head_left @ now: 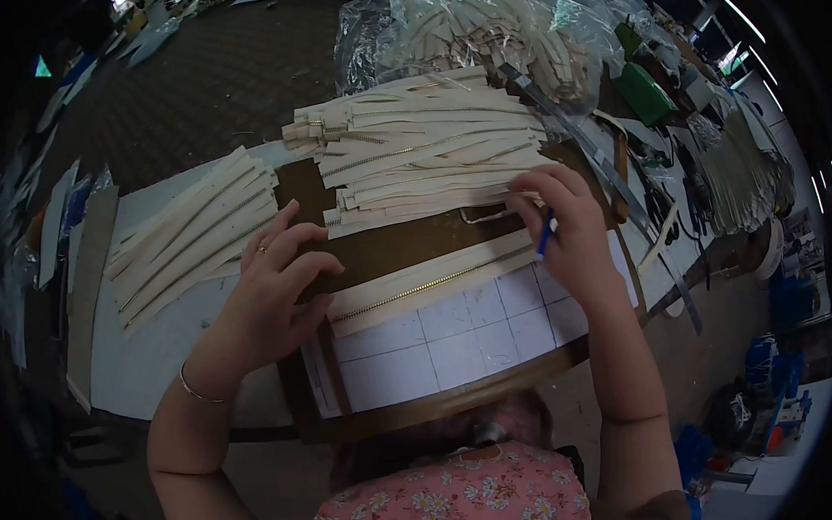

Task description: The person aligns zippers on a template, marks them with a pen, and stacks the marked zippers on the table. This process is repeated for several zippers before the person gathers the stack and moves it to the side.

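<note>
A cream zipper tape with gold teeth (440, 285) lies across a white ruled sheet (456, 358) on a brown board. At the tape's left end is my left hand (275, 288), its fingers apart and curved, holding nothing that I can see. My right hand (566, 227) grips a blue pen (544, 236) over the tape's right end, tip downward. Just beyond both hands lies a big stack of similar zipper tapes (431, 154). Another fanned pile of zipper tapes (200, 233) lies left of my left hand.
Clear plastic bags (564, 30) with more tapes stand behind the stack. A long metal ruler (605, 166) slants down the right side, past a green box (644, 94). Black-handled tools (660, 173) lie beyond it. A grey strip (92, 299) lines the left table edge.
</note>
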`<state>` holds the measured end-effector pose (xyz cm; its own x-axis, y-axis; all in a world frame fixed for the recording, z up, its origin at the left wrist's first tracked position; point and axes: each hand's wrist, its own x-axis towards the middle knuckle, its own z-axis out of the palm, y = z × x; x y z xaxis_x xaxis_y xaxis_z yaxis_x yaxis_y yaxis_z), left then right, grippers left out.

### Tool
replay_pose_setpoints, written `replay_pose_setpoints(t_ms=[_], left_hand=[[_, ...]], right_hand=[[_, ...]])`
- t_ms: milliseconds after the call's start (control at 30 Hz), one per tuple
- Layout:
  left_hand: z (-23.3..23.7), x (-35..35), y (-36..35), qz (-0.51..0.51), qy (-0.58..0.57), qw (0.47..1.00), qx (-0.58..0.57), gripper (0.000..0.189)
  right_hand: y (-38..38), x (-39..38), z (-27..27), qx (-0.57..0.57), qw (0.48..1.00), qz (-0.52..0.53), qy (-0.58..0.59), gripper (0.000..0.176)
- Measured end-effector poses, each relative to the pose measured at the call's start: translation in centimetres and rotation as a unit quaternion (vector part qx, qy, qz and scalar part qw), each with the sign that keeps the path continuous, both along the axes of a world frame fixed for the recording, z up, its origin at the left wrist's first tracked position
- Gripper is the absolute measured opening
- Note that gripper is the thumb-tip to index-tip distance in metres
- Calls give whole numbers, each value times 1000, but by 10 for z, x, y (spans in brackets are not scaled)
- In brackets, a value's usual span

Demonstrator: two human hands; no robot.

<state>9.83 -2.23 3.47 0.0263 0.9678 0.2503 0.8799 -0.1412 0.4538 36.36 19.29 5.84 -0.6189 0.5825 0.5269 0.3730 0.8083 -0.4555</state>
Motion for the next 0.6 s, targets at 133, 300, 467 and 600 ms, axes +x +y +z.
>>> replay_pose_setpoints(t_ms=[133,300,467,600], left_hand=[[-3,-2,0,-5,2,1000,16,33],[0,-3,-2,-13,16,1000,-5,33],[-4,-2,-1,-65,-7,998,-13,39],[-11,1,-2,-44,25,999,13,44]], right_hand=[[18,-58,-26,56,994,86,-25,20],[23,-74,-41,80,989,119,-48,19],[24,-64,-51,-30,997,70,34,12],[-2,-47,-11,83,989,45,110,14]])
